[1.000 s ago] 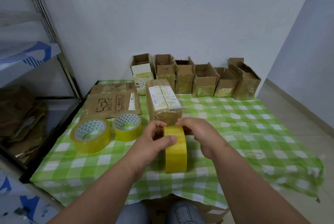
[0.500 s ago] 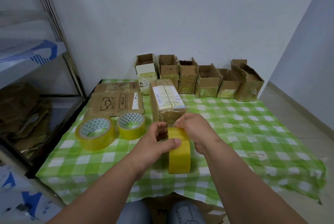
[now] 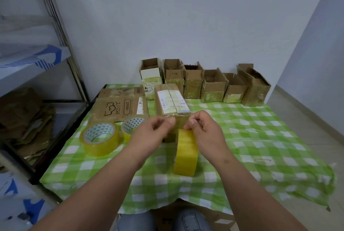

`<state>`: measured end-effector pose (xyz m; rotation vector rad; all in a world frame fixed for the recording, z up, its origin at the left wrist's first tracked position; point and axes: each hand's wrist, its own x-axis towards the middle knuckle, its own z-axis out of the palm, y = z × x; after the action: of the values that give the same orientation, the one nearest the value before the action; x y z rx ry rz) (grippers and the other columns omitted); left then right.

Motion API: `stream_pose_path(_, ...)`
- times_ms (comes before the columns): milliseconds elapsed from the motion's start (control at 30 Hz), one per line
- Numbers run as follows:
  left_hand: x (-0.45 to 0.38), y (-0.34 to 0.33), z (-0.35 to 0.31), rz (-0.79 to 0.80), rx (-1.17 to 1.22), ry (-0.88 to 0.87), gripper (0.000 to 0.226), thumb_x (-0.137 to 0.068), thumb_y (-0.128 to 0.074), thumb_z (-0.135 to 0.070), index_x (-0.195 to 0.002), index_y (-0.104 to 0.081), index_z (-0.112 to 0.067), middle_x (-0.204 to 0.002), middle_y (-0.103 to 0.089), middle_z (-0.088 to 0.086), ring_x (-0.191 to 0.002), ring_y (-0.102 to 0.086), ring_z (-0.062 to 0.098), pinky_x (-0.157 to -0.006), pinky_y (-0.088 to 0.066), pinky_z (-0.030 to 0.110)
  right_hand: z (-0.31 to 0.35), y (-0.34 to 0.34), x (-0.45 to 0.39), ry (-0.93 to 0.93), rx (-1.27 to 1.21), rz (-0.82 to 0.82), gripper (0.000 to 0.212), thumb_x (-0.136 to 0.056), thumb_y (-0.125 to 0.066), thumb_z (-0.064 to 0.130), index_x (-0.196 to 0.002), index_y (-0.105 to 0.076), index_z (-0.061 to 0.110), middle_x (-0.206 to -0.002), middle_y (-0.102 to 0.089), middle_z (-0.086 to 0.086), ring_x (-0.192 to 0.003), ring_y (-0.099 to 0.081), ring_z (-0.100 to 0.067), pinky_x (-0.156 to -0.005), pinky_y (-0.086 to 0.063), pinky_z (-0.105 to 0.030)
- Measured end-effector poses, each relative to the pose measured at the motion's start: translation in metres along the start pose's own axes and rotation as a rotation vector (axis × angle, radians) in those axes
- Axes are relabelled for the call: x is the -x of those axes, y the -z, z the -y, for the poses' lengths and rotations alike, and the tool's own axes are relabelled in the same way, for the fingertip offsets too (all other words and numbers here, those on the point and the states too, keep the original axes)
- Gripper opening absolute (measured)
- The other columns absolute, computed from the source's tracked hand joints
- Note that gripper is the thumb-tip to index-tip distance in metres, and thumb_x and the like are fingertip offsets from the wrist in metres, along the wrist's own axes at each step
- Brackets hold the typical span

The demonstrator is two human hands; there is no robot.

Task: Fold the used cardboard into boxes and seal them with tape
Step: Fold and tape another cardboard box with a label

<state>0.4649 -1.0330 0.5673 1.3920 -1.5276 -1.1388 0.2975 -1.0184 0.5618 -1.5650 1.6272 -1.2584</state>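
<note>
Tape roll (image 3: 186, 153) standing on edge on checked cloth (image 3: 260, 137), just in front of sealed box (image 3: 172, 103). Right hand (image 3: 205, 134) pinching roll's top edge, fingers curled. Left hand (image 3: 152, 134) hovering beside it, blurred, fingers curled; cannot tell if gripping anything. Two rolls (image 3: 99, 138) lying flat at left, near flat cardboard (image 3: 119, 108).

Both forearms extended forward, left hand (image 3: 154, 134) fingers curled, blurred, right hand (image 3: 203, 130) fingertips pinched together
</note>
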Motion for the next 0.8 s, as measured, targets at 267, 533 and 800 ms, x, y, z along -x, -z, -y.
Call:
stream_pose_path(267,-0.054,-0.010,-0.023,-0.021,-0.782,-0.305,0.059,-0.094,-0.059,-0.046,-0.148,-0.037,-0.039,-0.159,-0.026,-0.008,-0.146,-0.019,0.020,-0.118,-0.022,0.042,-0.008,0.004,-0.010,-0.107,-0.191,-0.045,0.018,-0.101,-0.052,0.016,-0.084,-0.058,0.016,-0.075,-0.071,0.007,-0.071,-0.063,-0.002,-0.070,-0.048,-0.025)
stream_pose_path(533,-0.073,-0.019,-0.003,0.006,-0.845,-0.404,0.060,-0.087,-0.068,-0.045,-0.142,-0.046,-0.039,-0.152,-0.036,-0.006,-0.140,-0.023,0.020,-0.114,-0.032,0.044,-0.020,0.013,-0.015,-0.224,-0.369,-0.108,0.014,-0.100,-0.054,0.014,-0.086,-0.058,0.015,-0.075,-0.070,0.001,-0.072,-0.064,-0.005,-0.059,-0.046,-0.013)
stream_pose_path(800,-0.078,-0.012,0.002,0.059,-0.852,-0.454,0.070,-0.081,-0.077,-0.035,-0.143,-0.045,-0.038,-0.146,-0.036,-0.008,-0.136,-0.024,0.019,-0.113,-0.032,0.040,-0.026,0.004,-0.027,-0.218,-0.303,-0.120,0.023,-0.099,-0.057,0.023,-0.077,-0.060,0.027,-0.102,-0.063,-0.001,-0.080,-0.055,-0.015,-0.071,-0.045,-0.031)
